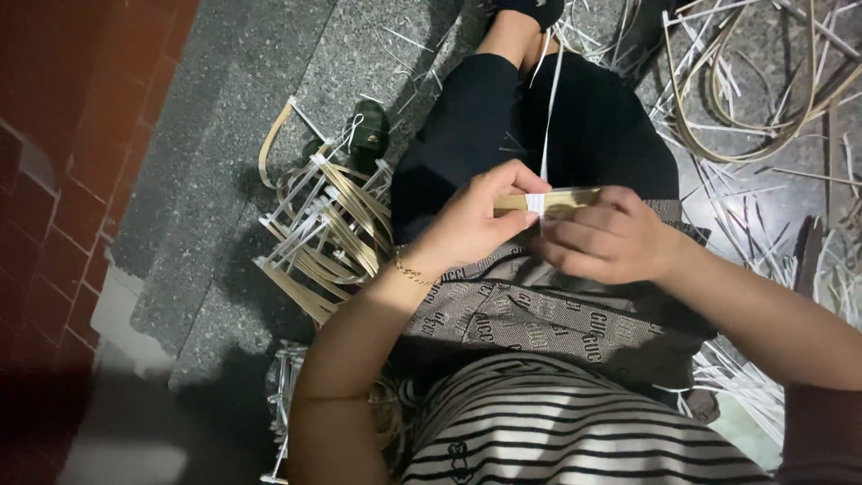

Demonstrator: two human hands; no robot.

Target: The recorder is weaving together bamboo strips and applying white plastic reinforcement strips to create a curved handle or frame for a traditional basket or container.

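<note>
One pile of tied bamboo strip bundles (323, 233) is lying on the stone floor (224, 180) at left. The left hand (471, 220) and right hand (606, 238) are each pinching one flat bamboo strip (561, 199) over the lap; one white tie (548, 108) is running far from it. Loose strips (763, 81) are crowding the right, leaving open floor far left.

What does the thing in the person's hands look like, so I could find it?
Start at the lap, covered in black cloth. Just above it, the left hand and right hand pinch a flat tan strip. Unlike the strips heaped on the floor, it has a white band round its middle with a white strand running up.
</note>
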